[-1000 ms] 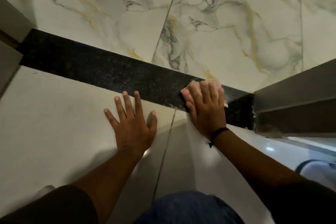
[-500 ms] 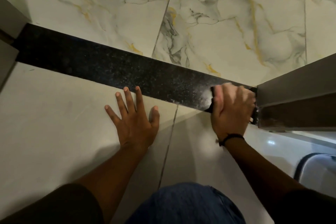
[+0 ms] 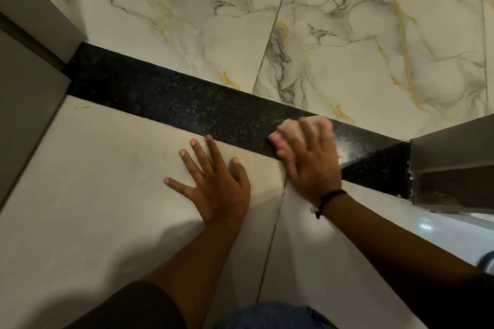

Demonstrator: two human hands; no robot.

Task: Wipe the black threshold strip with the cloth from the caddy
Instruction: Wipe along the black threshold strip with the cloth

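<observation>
A black speckled threshold strip point(image 3: 165, 99) runs across the floor from the left door frame down to the right door frame. My right hand point(image 3: 311, 160) presses flat on a pale pink cloth point(image 3: 287, 129) on the strip's right part; the cloth shows only past my fingertips and is blurred. A black band circles that wrist. My left hand point(image 3: 213, 181) lies flat with fingers spread on the plain pale tile just below the strip, holding nothing. The caddy is out of view.
Marbled white tiles with grey and gold veins point(image 3: 347, 35) lie beyond the strip. Grey door frame posts stand at the left point(image 3: 29, 61) and right point(image 3: 454, 157). A white and blue object point(image 3: 487, 262) peeks in at the right edge. My knee fills the bottom.
My right hand with the cloth slid right to the door frame, then back left along the strip. My left hand stayed planted on the tile.
</observation>
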